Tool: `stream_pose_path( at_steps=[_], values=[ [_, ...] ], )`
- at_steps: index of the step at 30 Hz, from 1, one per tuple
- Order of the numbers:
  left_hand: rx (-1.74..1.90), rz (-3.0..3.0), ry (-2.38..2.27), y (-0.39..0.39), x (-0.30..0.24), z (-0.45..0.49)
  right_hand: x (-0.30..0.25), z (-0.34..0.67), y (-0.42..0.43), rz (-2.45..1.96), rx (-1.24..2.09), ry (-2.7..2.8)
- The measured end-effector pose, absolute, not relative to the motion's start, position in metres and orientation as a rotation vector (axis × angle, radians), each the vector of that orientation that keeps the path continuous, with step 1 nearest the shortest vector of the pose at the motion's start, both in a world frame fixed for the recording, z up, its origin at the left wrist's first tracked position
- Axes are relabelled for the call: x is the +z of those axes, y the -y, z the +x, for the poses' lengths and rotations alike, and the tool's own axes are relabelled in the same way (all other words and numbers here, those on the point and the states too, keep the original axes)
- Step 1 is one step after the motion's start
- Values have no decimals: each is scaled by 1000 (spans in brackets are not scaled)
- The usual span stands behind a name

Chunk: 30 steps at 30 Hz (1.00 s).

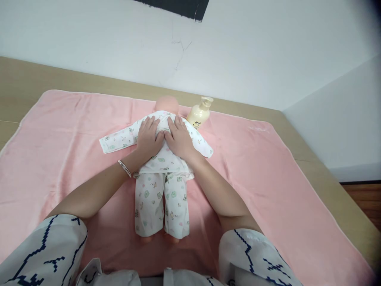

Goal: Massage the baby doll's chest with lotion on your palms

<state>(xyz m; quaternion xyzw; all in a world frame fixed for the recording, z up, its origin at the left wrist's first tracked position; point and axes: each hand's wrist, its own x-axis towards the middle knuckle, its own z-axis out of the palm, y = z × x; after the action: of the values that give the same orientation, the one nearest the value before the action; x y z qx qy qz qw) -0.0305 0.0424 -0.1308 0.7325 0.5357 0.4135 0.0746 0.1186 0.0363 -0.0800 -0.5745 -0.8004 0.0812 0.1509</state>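
Note:
A baby doll lies on a pink blanket, its head toward the wall and its feet toward me. It is dressed in a white long-sleeved top and matching trousers, both printed with small pictures. My left hand rests flat on the left half of the doll's upper body, fingers stretched out. Mirroring it, my right hand lies on the right half with its fingers extended. The two thumbs nearly meet in the middle. Neither hand holds anything. Both sleeves of the top spread outward.
A cream pump bottle stands beside the doll's head on the right. The pink blanket covers most of a wooden surface. Behind it rises a white wall with a dark panel at the top.

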Motion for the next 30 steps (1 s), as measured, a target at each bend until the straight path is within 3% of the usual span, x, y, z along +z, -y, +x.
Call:
stream_pose_path(
  at_steps=[30],
  values=[
    [1216,2179,-1607,-47,-131,-30,-85,117,-37,-1645,161,2257]
  ],
)
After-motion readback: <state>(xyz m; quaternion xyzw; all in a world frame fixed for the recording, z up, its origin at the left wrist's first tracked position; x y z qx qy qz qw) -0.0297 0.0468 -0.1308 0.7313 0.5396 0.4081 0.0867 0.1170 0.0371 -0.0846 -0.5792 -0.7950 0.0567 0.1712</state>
